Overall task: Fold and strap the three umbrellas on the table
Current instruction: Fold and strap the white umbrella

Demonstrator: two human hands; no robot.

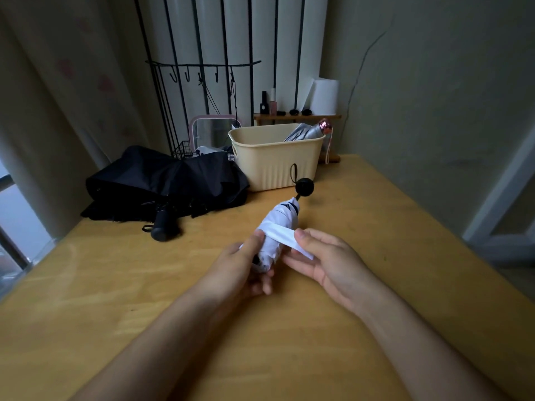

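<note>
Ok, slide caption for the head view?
Left hand grips the rolled white umbrella; right hand pinches its strap across it.

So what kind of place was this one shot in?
Most likely a bedroom or dorm corner at home, not a workplace: a pink-framed mirror, small cosmetic bottles on a wooden shelf, and a patterned curtain by the window beside the wooden table.

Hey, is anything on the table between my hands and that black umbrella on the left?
Nothing visible: only bare table separates the black umbrella from the left hand. That hand grips the white umbrella; the right hand pinches its strap.
</note>
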